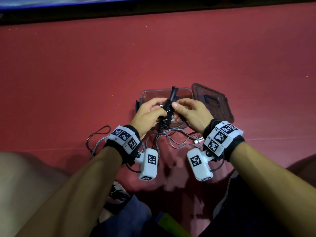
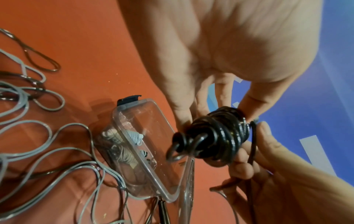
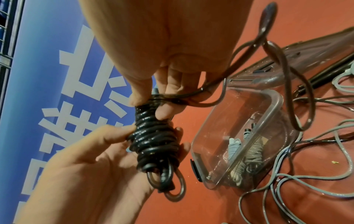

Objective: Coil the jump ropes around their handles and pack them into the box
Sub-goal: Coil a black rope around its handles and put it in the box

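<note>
The step in hand is the coiling of the black rope; it is wound in thick turns round its paired handles, whose tips stand up toward 12 o'clock in the head view, over the box. The left hand grips the lower coils, fingers and thumb curled round the bundle; the right hand pinches the upper turns between thumb and forefinger, and the loose black strand runs out past its fingers toward 2 o'clock in the right wrist view; a short loop hangs below the bundle at 6 o'clock.

The box sits open on the red surface, just beyond the hands; its lid lies beside it at 3 o'clock. Inside the box lie at least two coiled ropes, pale grey; how many exactly I cannot tell. Loose grey rope sprawls on the surface at 6 o'clock of the box, not yet wound.

By my judgement the black rope is nearly done, with only its tail left free; the next move calls for the right hand to bring that strand round the handles once or twice more and tuck the end under a turn, while the left keeps the coils tight so they do not spring loose; then the bundle goes down into the box beside the others.
</note>
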### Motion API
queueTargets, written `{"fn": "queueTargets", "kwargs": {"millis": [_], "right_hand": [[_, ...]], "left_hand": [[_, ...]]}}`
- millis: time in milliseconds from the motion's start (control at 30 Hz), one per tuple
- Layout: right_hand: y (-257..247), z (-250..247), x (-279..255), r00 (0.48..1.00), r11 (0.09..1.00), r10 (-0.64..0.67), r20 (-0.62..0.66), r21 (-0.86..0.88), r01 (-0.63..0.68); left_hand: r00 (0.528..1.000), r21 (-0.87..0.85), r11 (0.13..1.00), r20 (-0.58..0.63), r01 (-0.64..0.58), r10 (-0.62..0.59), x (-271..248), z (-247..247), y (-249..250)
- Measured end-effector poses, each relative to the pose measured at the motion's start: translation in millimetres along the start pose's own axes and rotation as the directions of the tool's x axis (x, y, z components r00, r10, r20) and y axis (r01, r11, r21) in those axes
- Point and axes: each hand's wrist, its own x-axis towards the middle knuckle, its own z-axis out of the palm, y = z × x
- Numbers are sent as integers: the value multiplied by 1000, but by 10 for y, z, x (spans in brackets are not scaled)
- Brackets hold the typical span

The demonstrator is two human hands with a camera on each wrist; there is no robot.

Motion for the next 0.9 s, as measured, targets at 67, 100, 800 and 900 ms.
{"fn": "queueTargets", "kwargs": {"millis": [67, 100, 800, 900], "right_hand": [[5, -22, 17, 1000, 1000, 8, 14, 3, -8], [0, -36, 22, 1000, 999, 21, 23, 29, -22], [23, -80, 49, 989, 945, -137, 64, -292, 150], [46, -66, 34, 983, 910, -162, 83, -373, 181]], "left_hand": [[1000, -28, 1000, 18, 7, -6, -10, 8, 0], [1000, -43, 999, 18, 13, -12, -8, 3, -6], [998, 43, 998, 16, -55, 54, 12, -61, -18], [999, -20, 1000, 27, -23, 24, 14, -71, 5]]}}
